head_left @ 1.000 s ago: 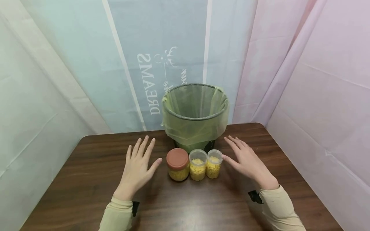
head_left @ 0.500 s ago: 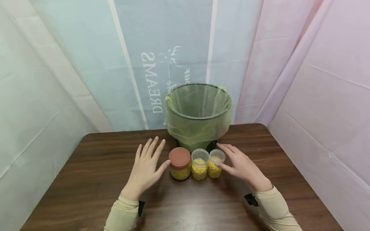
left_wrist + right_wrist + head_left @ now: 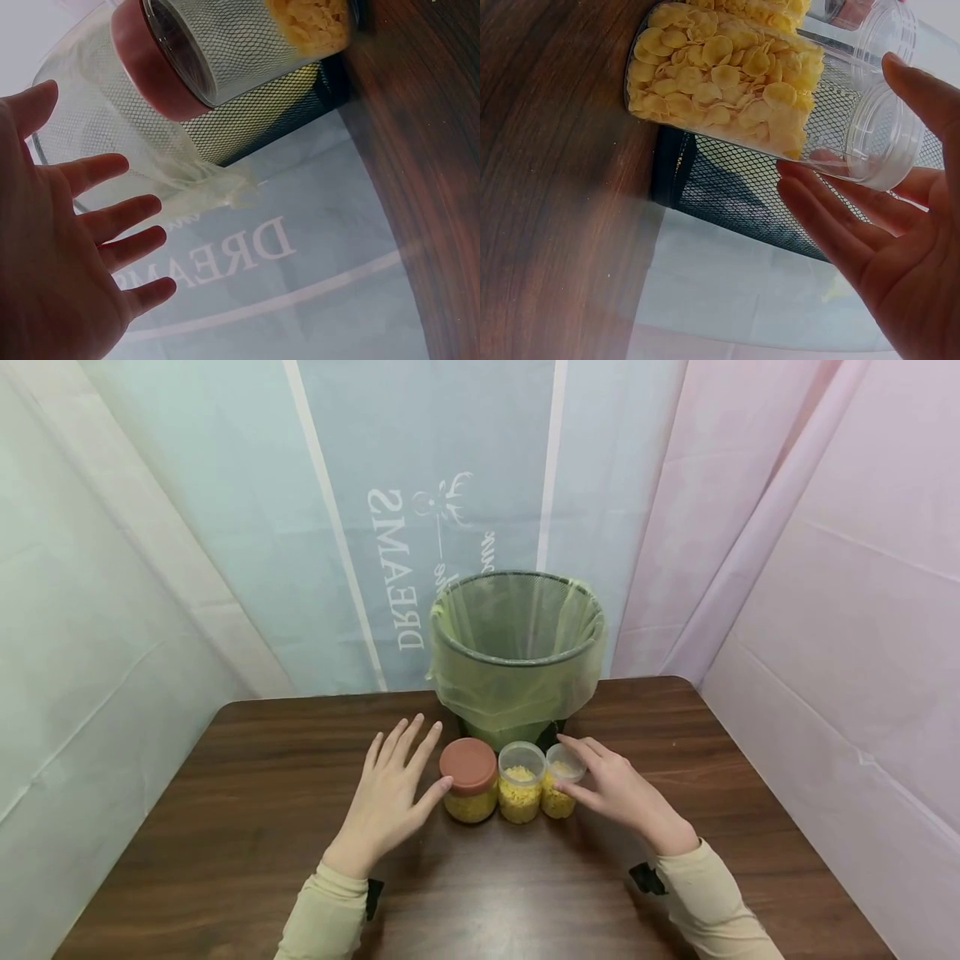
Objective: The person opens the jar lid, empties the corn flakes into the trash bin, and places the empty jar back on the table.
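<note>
Three clear jars of yellow flakes stand in a row on the table. The left jar has a reddish-brown lid; the middle jar and the smaller right jar have clear tops. My left hand is spread beside the lidded jar, its thumb near the lid; the left wrist view shows the fingers apart from the glass. Around the right jar's upper part is my right hand, thumb on the near side and fingers behind. In the right wrist view its fingers lie loosely extended beside the clear jar; firm contact cannot be told.
A dark mesh wastebasket lined with a pale green bag stands right behind the jars. The brown wooden table extends to both sides. Fabric curtains with mirrored lettering surround it at the back and sides.
Both hands have moved inward toward the jars. The right hand's thumb and fingers have come around the right jar, and the left thumb has neared the reddish-brown lid. The view has shifted slightly.
</note>
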Available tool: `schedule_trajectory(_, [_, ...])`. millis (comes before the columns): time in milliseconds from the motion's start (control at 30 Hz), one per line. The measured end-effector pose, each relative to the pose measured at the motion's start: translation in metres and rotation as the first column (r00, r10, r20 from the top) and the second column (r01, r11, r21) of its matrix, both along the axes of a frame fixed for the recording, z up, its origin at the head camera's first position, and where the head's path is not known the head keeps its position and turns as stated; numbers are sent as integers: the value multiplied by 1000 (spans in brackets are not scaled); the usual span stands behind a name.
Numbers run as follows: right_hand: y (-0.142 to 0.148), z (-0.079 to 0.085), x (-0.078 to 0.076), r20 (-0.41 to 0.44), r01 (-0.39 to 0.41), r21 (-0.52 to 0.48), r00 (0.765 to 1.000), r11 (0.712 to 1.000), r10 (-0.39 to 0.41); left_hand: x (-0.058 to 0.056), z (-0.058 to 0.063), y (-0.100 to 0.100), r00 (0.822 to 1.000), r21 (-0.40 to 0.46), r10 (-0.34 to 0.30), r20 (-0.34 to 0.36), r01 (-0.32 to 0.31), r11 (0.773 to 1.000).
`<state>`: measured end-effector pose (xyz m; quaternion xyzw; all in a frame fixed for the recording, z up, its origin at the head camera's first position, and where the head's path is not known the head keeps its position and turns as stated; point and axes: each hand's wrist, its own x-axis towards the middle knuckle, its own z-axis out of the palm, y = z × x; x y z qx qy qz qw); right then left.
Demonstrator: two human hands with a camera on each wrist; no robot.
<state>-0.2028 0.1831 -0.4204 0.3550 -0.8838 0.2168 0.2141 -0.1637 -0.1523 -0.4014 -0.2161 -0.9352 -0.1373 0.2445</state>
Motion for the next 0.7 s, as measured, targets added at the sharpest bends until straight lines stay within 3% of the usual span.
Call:
schedule_trajectory(500, [3, 5, 2, -3, -4, 4, 1000, 1000, 4, 0, 2, 3, 999, 13, -37, 14, 37, 999])
schedule_trajectory(700, [5, 15, 6, -25, -14, -31, 1000, 999, 13, 0, 7, 5, 996, 40, -81, -26, 82, 996])
